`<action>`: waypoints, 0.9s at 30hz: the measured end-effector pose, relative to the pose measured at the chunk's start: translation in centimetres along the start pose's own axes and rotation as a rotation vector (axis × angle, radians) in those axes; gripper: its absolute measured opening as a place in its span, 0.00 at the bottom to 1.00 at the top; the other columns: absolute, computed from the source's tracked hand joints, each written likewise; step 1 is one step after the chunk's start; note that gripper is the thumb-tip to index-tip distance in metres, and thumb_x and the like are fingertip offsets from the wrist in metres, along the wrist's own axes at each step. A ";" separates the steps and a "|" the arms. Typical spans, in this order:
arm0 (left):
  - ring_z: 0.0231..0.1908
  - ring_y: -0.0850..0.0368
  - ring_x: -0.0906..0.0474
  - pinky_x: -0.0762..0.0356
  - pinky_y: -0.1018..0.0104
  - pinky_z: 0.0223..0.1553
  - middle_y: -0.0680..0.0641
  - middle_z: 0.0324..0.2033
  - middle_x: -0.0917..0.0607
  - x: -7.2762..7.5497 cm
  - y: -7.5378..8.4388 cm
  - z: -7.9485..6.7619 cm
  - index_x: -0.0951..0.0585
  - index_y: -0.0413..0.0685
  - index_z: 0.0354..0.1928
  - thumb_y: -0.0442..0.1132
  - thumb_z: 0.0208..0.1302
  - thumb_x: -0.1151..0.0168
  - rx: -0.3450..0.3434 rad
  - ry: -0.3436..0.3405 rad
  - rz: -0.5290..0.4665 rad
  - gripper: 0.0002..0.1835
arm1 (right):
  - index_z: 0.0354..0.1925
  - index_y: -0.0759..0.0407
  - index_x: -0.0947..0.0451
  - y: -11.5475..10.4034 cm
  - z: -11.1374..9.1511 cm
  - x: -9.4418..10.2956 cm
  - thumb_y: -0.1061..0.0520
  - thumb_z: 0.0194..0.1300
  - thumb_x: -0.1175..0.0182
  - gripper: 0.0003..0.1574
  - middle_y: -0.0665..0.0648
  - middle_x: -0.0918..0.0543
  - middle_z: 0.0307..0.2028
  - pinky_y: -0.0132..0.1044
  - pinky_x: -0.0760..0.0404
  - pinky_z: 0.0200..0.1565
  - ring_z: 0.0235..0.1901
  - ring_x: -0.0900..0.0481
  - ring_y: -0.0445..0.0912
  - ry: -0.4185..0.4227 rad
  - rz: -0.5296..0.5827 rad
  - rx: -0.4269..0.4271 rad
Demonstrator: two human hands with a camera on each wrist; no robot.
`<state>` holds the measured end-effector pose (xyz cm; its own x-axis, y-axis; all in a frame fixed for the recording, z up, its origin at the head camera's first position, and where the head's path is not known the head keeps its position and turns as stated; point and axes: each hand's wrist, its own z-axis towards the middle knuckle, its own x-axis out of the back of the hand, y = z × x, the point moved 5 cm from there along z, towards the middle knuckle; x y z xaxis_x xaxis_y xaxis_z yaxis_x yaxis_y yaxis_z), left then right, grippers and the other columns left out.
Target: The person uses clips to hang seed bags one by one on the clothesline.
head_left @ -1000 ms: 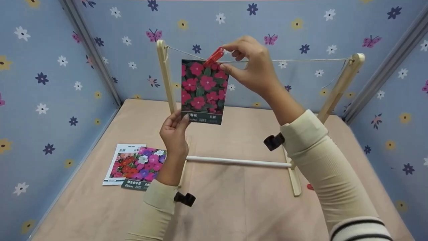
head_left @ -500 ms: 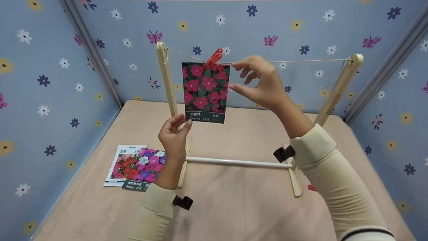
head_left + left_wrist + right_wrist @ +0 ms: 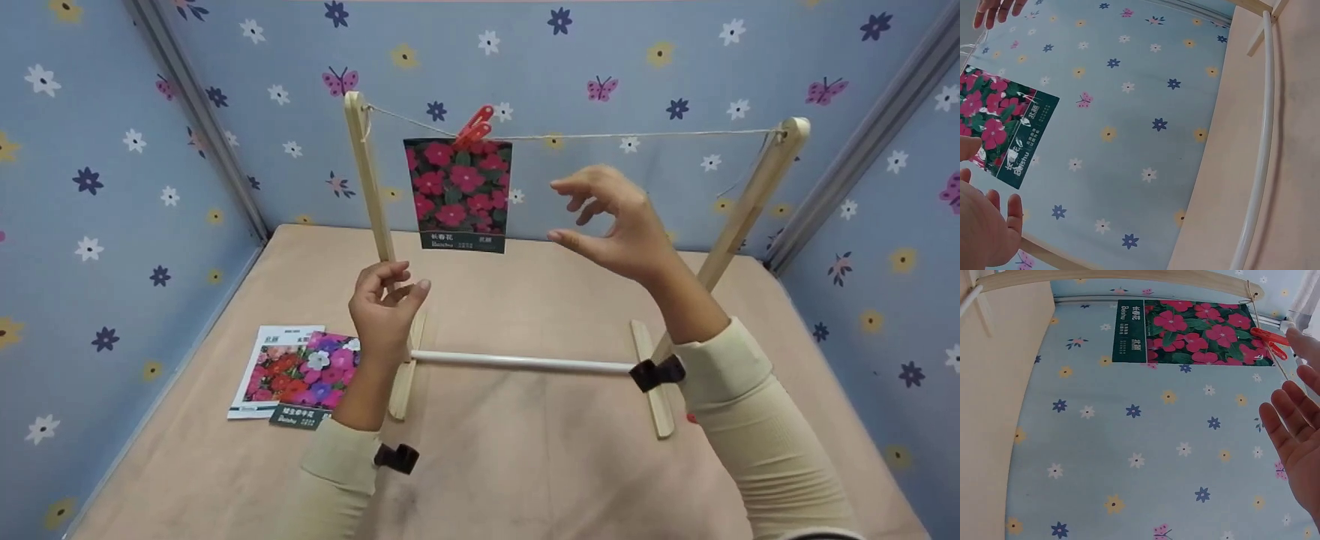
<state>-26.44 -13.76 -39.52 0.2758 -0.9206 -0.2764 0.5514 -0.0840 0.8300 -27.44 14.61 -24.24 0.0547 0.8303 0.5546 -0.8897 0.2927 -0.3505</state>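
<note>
A seed packet (image 3: 459,196) printed with pink flowers hangs from the string (image 3: 585,137), held at its top edge by a red clothespin (image 3: 474,127). Below and left of the packet is my left hand (image 3: 382,309), fingers loosely bent, thumb apart, holding nothing. To the packet's right my right hand (image 3: 619,225) is in the air with fingers and thumb spread apart, also holding nothing. The right wrist view shows the packet (image 3: 1185,333) and the clothespin (image 3: 1269,340) on the string beyond the fingers.
Two more flower packets, one white-bordered (image 3: 255,382) and one with purple and pink blooms (image 3: 319,375), overlap on the table at left. Wooden posts (image 3: 367,180) and a white crossbar (image 3: 525,363) form the frame. Another red piece (image 3: 691,418) lies partly behind the right sleeve.
Both hands have let go: the right hand left the clothespin and moved down and right, the left hand dropped from the packet's lower corner. The packet now hangs free, its lower end tipped back.
</note>
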 end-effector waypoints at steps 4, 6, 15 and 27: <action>0.44 0.42 0.26 0.20 0.53 0.48 0.41 0.42 0.24 -0.4 1.2 -0.4 0.22 0.23 0.44 0.20 0.50 0.30 -0.017 -0.072 0.062 0.18 | 0.53 0.65 0.22 0.7 -1.9 0.0 0.65 0.50 0.25 0.31 0.61 0.20 0.49 0.33 0.18 0.41 0.41 0.22 0.48 -0.004 -0.016 -0.029; 0.44 0.43 0.26 0.20 0.53 0.49 0.40 0.42 0.24 -0.6 2.0 -0.7 0.22 0.23 0.44 0.20 0.50 0.30 -0.022 -0.112 0.091 0.17 | 0.54 0.65 0.22 1.0 -2.8 0.0 0.65 0.49 0.25 0.32 0.60 0.20 0.50 0.33 0.17 0.42 0.42 0.22 0.49 -0.006 -0.017 -0.041; 0.42 0.42 0.23 0.23 0.41 0.49 0.34 0.41 0.23 -0.5 3.6 -1.7 0.19 0.27 0.42 0.23 0.51 0.29 -0.089 -0.246 0.250 0.15 | 0.52 0.68 0.21 0.7 -6.6 -0.2 0.72 0.44 0.25 0.33 0.63 0.21 0.48 0.35 0.18 0.41 0.42 0.22 0.53 0.021 -0.011 -0.054; 0.43 0.39 0.20 0.21 0.45 0.50 0.36 0.41 0.20 1.0 3.7 -2.4 0.18 0.30 0.44 0.22 0.48 0.27 -0.119 -0.369 0.347 0.18 | 0.49 0.75 0.24 -2.0 -9.8 0.9 0.80 0.37 0.27 0.36 0.68 0.22 0.48 0.29 0.23 0.48 0.48 0.24 0.52 0.076 -0.056 -0.088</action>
<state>-22.28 -14.07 -37.91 0.1742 -0.9616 0.2123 0.5686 0.2742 0.7755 -21.19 19.44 -30.47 0.1407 0.8438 0.5179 -0.8411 0.3778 -0.3870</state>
